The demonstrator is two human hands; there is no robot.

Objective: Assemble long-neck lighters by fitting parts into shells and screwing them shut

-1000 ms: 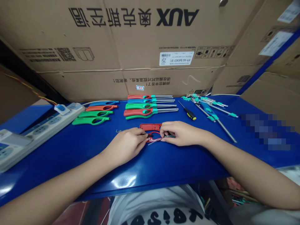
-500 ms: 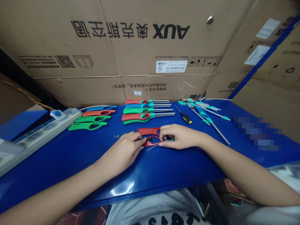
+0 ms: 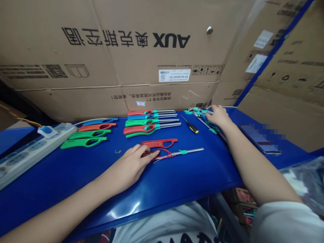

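My left hand (image 3: 136,162) is closed on the handle end of an open red lighter shell (image 3: 162,156), lying on the blue table. White wires run inside the shell, and a metal lighter tube (image 3: 194,150) with a teal collar sticks out of its right end. A second red shell half (image 3: 160,143) lies just beyond. My right hand (image 3: 219,116) is at the back right, its fingers bent into a pile of metal tubes with teal parts and wires (image 3: 197,110). What those fingers pinch is hidden.
Several assembled lighters (image 3: 141,123) lie in a row at the back. Coloured empty casings (image 3: 88,134) lie left, beside a power strip (image 3: 35,148). A screwdriver (image 3: 192,127), small metal pieces (image 3: 118,152) and a partly blurred flat dark object (image 3: 260,138) are also there. Cardboard (image 3: 101,74) stands behind.
My right hand has left the red shell and reached to the back-right pile. The tube with its teal collar now shows at the shell's end. My left hand stays on the shell.
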